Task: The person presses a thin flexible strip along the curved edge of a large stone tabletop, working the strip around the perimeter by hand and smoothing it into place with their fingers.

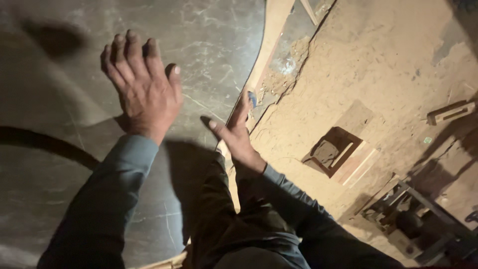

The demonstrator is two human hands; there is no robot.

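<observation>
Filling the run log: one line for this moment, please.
left hand: flat on dark marbled slab | right hand: at curved pale wooden edge strip

Grey-green slab [209, 45] — pale veining; tan sawdust floor [378, 65]; grey-blue sleeves [114, 189].

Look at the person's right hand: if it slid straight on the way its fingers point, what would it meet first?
Probably the curved wooden edge strip: the right hand already rests along it, fingers aimed up the strip beside the dark marbled panel. Depth is unclear.
</observation>
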